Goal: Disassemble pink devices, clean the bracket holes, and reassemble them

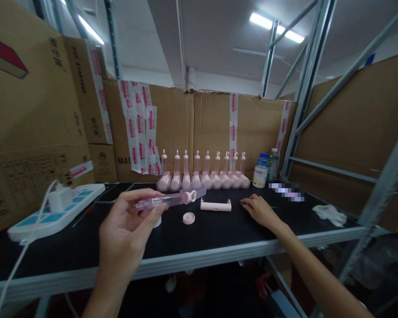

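My left hand (128, 225) is closed on a clear pink tube (167, 200) with a ring-tipped cap, held tilted above the black tabletop (219, 234). Toward the right, my right hand (258, 209) rests on the table, its fingers closed round a thin, dark tool whose tip points right. Between the hands lie a pale pink bracket-like part (215, 206) and a round pink cap (189, 217). A white round piece (158, 222) is partly hidden behind my left hand. Along the back stands a row of several pink pieces (196, 181) with upright clear tubes.
A white power strip (56, 216) with a plugged charger and cable lies at the left. At the back right stand a blue-capped bottle (260, 171) and a green bottle (272, 165). A crumpled white tissue (330, 215) lies farther right. Cardboard (172, 128) walls the back.
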`<state>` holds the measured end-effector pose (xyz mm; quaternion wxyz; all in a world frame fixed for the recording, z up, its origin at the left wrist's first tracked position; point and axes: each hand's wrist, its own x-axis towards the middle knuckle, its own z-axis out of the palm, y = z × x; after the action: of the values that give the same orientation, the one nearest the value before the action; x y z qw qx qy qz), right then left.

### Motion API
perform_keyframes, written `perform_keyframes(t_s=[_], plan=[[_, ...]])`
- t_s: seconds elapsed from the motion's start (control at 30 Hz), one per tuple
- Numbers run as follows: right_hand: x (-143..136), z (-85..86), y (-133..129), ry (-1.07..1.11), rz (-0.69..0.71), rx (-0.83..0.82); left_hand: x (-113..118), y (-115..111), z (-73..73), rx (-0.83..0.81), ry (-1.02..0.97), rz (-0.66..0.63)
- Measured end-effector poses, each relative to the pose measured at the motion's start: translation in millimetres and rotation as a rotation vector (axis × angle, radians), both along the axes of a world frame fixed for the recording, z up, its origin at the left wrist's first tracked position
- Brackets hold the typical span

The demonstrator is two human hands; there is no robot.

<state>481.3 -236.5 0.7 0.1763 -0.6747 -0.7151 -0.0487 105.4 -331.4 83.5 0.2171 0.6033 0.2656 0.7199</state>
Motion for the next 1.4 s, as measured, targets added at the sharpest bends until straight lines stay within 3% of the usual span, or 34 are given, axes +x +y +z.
perform_keyframes(t_s=[0.1,0.2,0.33,0.4,0.47,0.53,0.6,0.67,0.77,0.87,0.97,1.17,1.4], plan=[[1,-10.3,2,-0.034,-0.062,0.018,4,-1,0.3,-0.037,-0.045,-0.044],[-2,-3.9,1,0.064,-0.050,0.175,8,-4,3.3,-0.070,-0.095,-0.112],[-31,24.0,-19,0.579,0.155,0.449,11,-9,5.2,-0.168,-0.090,-0.231],[-57,37.9,-38,0.907,0.371,0.363,16,-11,3.4,-0.210,-0.075,-0.300],[-87,47.4,-59,1.187,0.656,0.121,23,-13,-0.3,-0.243,-0.074,-0.356],[-114,52.2,-76,1.344,0.838,-0.069,32,-13,-5.1,-0.277,-0.081,-0.397],[-134,53.7,-88,1.444,0.873,-0.092,38,-11,-10.5,-0.304,-0.063,-0.428],[-145,54.2,-94,1.503,0.796,0.002,39,-6,-15.4,-0.301,0.015,-0.428],[-153,56.1,-98,1.490,0.620,0.175,36,3,-20.5,-0.179,0.281,-0.207],[-160,58.1,-101,1.436,0.501,0.288,35,5,-22.5,0.106,0.609,0.201],[-171,56.4,-106,1.406,0.450,0.352,42,0,-23.3,0.387,0.818,0.429],[-185,48.7,-114,1.372,0.442,0.391,48,-2,-26.8,0.546,0.906,0.562],[-182,43.1,-120,1.264,0.557,0.444,47,-2,-26.9,0.516,0.837,0.409]])
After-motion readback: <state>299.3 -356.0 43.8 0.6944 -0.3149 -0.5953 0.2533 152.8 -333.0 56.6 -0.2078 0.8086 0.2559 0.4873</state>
